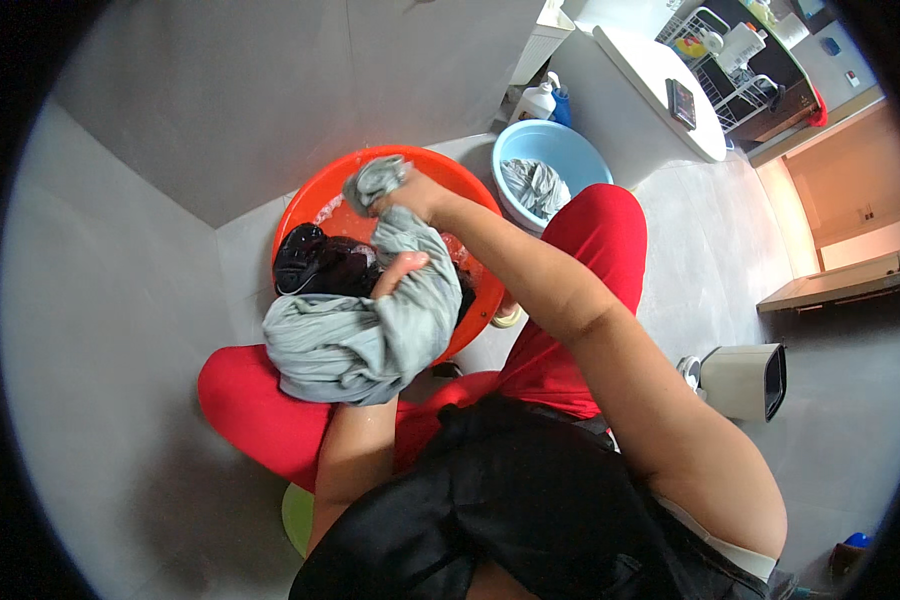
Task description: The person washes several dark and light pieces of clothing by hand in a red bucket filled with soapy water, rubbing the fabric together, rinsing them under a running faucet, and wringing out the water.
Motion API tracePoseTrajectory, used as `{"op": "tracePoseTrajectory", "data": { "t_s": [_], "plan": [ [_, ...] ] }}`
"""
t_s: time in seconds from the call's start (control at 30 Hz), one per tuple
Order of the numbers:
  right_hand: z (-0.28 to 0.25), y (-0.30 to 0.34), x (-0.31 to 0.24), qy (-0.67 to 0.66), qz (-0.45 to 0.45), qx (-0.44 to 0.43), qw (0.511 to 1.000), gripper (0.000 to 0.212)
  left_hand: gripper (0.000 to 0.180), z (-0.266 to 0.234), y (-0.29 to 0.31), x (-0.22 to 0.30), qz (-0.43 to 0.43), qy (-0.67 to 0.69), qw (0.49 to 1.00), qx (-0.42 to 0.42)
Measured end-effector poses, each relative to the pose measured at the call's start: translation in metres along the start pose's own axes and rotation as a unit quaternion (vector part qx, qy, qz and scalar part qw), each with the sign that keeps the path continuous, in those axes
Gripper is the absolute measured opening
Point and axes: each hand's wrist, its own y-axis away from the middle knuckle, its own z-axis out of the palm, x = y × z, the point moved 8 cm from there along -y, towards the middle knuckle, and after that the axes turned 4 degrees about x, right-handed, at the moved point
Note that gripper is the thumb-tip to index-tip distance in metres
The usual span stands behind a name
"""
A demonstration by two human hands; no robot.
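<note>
A wet pale grey-green garment (340,345) is bunched in both my hands above a round orange-red basin (340,165). My right hand (410,195) is closed round one twisted end, over the far part of the basin. The cloth drapes over my left wrist and forearm. From its folds my left hand (400,272) shows only partly, with its fingers pressed against the fabric. Dark wet clothing (320,262) lies in the basin, left of my hands, with some suds (328,210) near the far left wall.
A light blue basin (505,150) holding grey cloth stands at the far right, beside a white pump bottle (537,103). A phone (681,104) lies on the white toilet lid (660,90). Grey walls rise left and ahead. A beige bin (740,382) is on the right.
</note>
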Motion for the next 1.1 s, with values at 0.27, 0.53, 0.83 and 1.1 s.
{"op": "tracePoseTrajectory", "data": {
  "t_s": [0.27,0.53,0.83,1.1],
  "plan": [
    [0.035,0.015,0.073,0.331,0.151,-0.008,0.931,0.036,0.028,-0.042,-0.026,0.005,0.075,-0.175,0.98,0.053],
    [0.007,0.004,0.021,0.267,0.067,0.12,0.954,0.04,0.044,0.004,-0.004,0.045,0.214,-0.328,0.914,0.105],
    [0.022,0.039,0.023,-0.46,0.221,-0.15,0.847,0.059,0.023,-0.024,-0.014,0.023,0.123,-0.148,0.979,0.06],
    [0.025,0.05,-0.007,-0.769,0.038,-0.121,0.627,0.078,0.03,-0.011,-0.025,0.0,-0.102,0.077,0.974,-0.188]
  ]
}}
